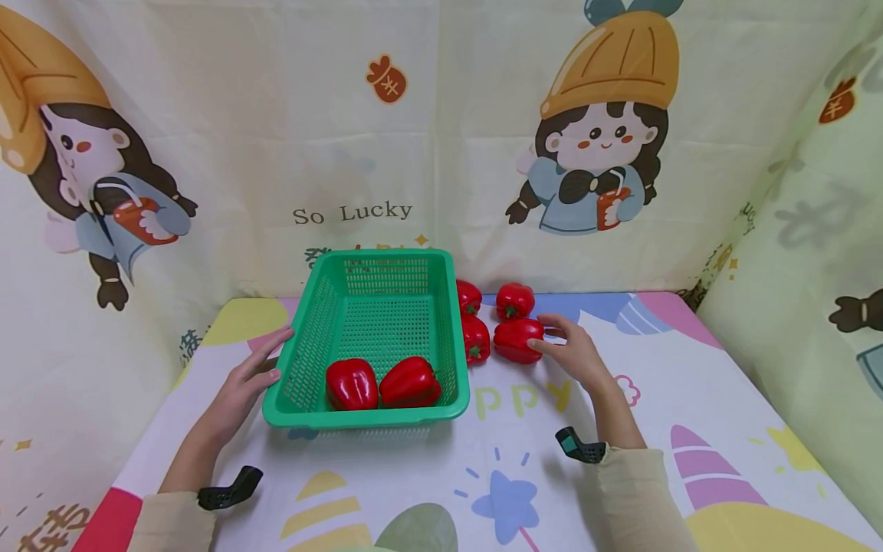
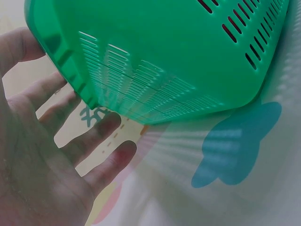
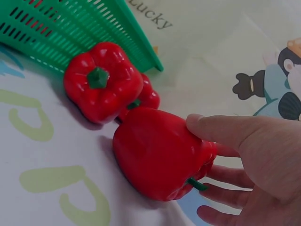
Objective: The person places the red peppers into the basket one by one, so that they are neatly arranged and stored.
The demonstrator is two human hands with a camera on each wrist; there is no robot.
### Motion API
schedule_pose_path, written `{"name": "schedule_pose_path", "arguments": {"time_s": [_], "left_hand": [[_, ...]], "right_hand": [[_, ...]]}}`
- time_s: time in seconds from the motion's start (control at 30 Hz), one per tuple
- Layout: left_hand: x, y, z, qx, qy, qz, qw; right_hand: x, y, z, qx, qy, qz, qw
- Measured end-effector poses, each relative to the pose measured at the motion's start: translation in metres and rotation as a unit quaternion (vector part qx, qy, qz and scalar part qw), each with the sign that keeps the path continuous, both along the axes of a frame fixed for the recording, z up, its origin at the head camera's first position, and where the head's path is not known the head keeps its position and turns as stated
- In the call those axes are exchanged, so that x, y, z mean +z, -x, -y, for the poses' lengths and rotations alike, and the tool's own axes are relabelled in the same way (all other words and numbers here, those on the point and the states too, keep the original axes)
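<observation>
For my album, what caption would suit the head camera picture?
Left hand touching a green basket holding two red peppers, right hand gripping another pepper on the table.

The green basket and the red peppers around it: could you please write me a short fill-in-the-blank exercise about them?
1. Inside the green basket lie ____ red peppers.
2. On the table outside the basket lie ____ peppers.
3. The right hand touches a pepper coloured ____.
4. The left hand rests against the basket's ____ side.

Missing words: two; four; red; left
</observation>
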State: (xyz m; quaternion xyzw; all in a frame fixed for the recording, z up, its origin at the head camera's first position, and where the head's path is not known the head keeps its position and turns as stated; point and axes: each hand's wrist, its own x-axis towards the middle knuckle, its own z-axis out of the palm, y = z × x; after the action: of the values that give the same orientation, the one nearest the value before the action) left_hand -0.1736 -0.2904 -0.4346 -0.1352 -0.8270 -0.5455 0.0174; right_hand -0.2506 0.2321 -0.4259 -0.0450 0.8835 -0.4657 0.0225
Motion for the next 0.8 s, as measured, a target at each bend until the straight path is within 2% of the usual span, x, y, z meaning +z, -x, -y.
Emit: {"name": "schedule_pose_path", "arguments": {"time_s": [0.47, 0.8], "left_hand": [[-0.0003, -0.0002, 0.0001, -0.002, -0.002, 0.000, 1.0000], [-0.0015, -0.0002, 0.0002, 0.001, -0.002, 0.005, 1.0000]], "right_hand": [[-0.0042, 0.0032, 0.0025, 0.005, 0.014, 0.025, 1.000], [-0.0037, 0.0016, 0.0047, 0.009, 0.021, 0.025, 0.999]]}}
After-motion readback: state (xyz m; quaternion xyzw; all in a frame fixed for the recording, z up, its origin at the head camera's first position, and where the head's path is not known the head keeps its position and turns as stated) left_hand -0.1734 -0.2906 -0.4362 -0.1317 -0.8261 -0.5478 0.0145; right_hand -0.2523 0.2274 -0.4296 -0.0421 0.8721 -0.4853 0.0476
